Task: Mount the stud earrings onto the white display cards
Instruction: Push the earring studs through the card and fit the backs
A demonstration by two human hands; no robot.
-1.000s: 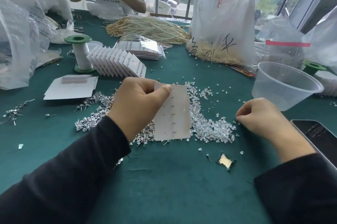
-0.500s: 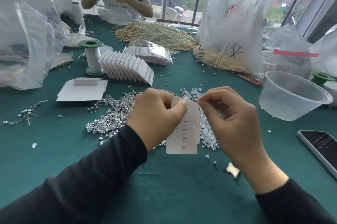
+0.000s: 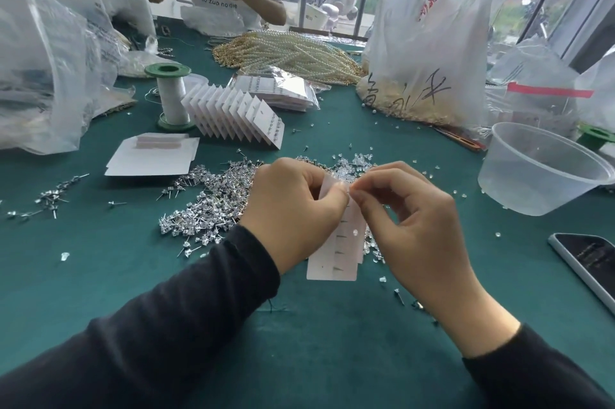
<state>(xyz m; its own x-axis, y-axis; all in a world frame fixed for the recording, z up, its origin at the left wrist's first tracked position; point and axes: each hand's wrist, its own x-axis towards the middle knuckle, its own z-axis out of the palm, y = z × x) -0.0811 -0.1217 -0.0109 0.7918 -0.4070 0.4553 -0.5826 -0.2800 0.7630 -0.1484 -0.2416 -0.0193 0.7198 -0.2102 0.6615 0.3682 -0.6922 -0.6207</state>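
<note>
My left hand (image 3: 293,209) grips a white display card (image 3: 336,259) upright above the green table, its back toward me with several stud posts poking through. My right hand (image 3: 409,222) pinches at the card's top edge with thumb and forefinger, right against my left thumb; whatever small piece it holds is hidden by the fingertips. A heap of silver stud earrings (image 3: 213,205) lies left of and behind the card. Clear earring backs (image 3: 356,162) are scattered behind my hands. A fanned row of filled cards (image 3: 239,115) stands further back.
A clear plastic tub (image 3: 539,169) stands at the right, a phone (image 3: 589,262) below it. A green-capped thread spool (image 3: 169,92), flat blank cards (image 3: 153,155), pearl strands (image 3: 293,52) and plastic bags (image 3: 429,42) fill the back. Another person works across the table.
My right hand left the clear backs on the table at the right and came up to the card's top edge. The card was turned more edge-on and both hands drew together.
</note>
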